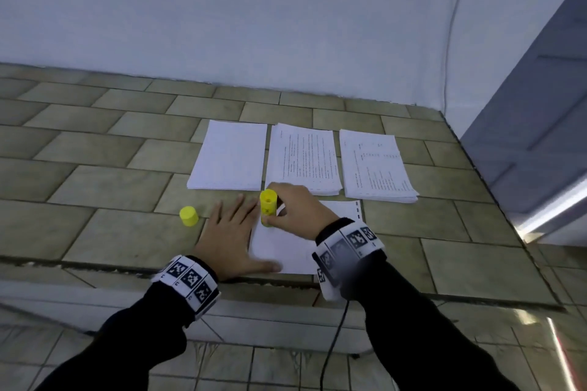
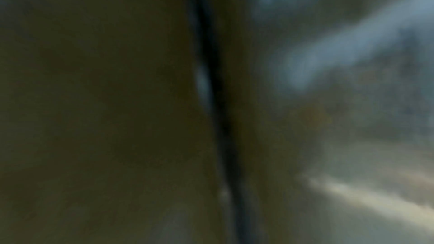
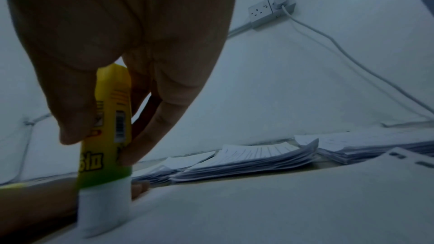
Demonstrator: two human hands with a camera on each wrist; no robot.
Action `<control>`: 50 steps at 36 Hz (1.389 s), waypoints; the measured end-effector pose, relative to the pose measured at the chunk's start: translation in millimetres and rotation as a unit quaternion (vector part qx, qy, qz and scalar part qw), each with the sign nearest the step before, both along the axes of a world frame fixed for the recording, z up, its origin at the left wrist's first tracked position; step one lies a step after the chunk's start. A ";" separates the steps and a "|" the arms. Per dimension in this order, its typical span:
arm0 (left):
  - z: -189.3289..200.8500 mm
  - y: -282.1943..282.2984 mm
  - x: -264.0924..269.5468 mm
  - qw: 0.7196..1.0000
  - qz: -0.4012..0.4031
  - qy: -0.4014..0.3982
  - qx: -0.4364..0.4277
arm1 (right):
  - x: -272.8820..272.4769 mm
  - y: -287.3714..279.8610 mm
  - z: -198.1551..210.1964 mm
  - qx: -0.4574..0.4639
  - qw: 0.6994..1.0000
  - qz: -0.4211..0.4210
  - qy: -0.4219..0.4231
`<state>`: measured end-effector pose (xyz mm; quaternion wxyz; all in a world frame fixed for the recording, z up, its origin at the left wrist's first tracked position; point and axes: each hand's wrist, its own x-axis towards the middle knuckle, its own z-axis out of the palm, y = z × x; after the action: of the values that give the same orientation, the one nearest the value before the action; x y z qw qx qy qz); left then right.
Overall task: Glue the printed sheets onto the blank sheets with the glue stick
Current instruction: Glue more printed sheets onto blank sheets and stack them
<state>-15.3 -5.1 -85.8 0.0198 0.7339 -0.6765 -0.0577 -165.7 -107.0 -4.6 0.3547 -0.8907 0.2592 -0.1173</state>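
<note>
Glossy plastic glue stick (image 1: 267,207) on matt paper sheet (image 1: 286,251), tiled counter (image 1: 95,168).

Left wrist view: dark, heavily blurred, nothing identifiable. A dull olive-brown surface (image 2: 94,108) is seen filling the left half. It is bounded by a black line (image 2: 218,99) running top to bottom, slightly slanted. Pale blue-grey smears (image 2: 340,49) are shown at upper right; a cream streak (image 2: 375,201) is shown at lower right. No hand can be made out.

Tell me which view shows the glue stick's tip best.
The right wrist view: the glue stick's white tip presses on the sheet. The head view shows only its yellow body in the right hand; the left wrist view is blur.
</note>
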 end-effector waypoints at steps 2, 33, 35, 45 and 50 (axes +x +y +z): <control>-0.2 0.0 0.3 1.000 0.002 -0.006 0.011 | 4.1 -8.0 1.2 0.000 1.000 -0.018 0.001; 5.4 1.8 -2.0 1.000 0.010 0.005 0.024 | -83.7 3.3 -4.9 0.066 0.998 -0.014 -0.006; 5.7 1.8 -2.2 1.000 0.008 0.005 0.025 | -81.6 -0.5 -4.5 0.065 0.998 -0.019 -0.004; 7.4 2.5 -3.5 1.000 0.006 0.003 0.023 | -63.2 -37.6 -1.6 0.005 0.995 -0.096 -0.001; 7.7 2.8 -3.9 1.000 0.005 0.007 0.021 | -57.0 -49.4 -4.7 -0.010 0.993 -0.115 0.020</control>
<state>-19.3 -2.3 -78.1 0.0100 0.7370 -0.6715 -0.0769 -222.7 -156.3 -9.3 0.3252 -0.8605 0.3654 -0.1422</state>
